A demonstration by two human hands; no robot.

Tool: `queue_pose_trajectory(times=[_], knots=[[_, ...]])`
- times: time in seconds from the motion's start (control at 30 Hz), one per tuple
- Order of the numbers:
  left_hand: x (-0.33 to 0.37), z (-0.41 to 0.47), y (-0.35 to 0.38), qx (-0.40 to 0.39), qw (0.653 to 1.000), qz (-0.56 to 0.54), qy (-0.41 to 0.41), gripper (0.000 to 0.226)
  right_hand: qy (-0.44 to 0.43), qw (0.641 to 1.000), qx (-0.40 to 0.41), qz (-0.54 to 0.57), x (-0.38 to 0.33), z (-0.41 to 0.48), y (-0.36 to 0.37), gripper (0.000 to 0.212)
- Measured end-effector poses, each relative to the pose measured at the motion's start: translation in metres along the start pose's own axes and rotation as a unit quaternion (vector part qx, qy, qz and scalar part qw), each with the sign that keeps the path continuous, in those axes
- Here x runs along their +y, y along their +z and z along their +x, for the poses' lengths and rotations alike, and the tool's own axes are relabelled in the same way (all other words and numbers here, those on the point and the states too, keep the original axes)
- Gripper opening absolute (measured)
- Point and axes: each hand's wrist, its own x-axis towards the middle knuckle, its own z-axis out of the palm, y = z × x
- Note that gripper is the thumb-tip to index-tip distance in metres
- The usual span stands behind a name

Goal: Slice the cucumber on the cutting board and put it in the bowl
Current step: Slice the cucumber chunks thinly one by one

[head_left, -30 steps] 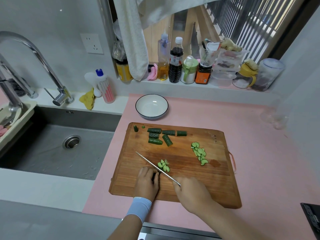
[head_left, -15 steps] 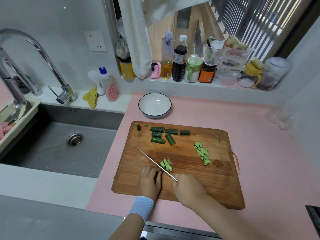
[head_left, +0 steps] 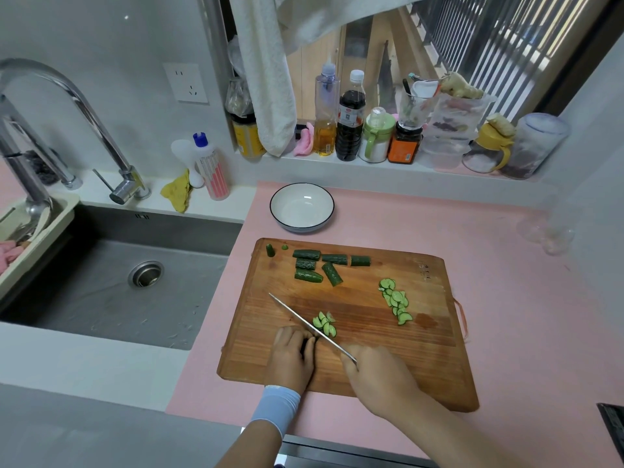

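Both arms reach forward, hands close together.
The left grip (head_left: 292,358), with a pale blue cuff (head_left: 277,405) on its wrist, curls knuckles-up over a cucumber piece (head_left: 308,346). The right grip (head_left: 374,376), forearm bare, closes round the knife (head_left: 304,320) handle just beside it.

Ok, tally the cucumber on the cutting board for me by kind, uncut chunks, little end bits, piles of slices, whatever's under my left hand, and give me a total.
Uncut chunks: 6
Little end bits: 2
Piles of slices: 2
Cucumber piece held under the left hand, mostly hidden: 1
Total: 11
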Motion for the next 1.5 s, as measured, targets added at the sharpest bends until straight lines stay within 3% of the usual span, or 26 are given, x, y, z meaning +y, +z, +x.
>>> queue_pose_trajectory(times=[0.13,0.67,1.07,1.5], knots=[[0.000,0.000,0.000,-0.001,1.000,0.002,-0.005,0.022,0.008,1.000,-0.006,-0.003,0.000,0.001,0.001,0.038],[-0.004,-0.003,0.003,-0.018,1.000,0.008,-0.019,0.015,0.026,1.000,-0.012,0.005,-0.009,0.016,0.007,0.021],[-0.005,-0.003,0.002,-0.005,1.000,-0.001,-0.019,0.016,0.009,1.000,0.001,-0.003,-0.004,0.000,0.002,0.034],[-0.008,-0.005,0.003,-0.010,1.000,0.003,-0.004,0.013,0.023,1.000,-0.005,-0.007,-0.015,0.016,0.009,0.026]])
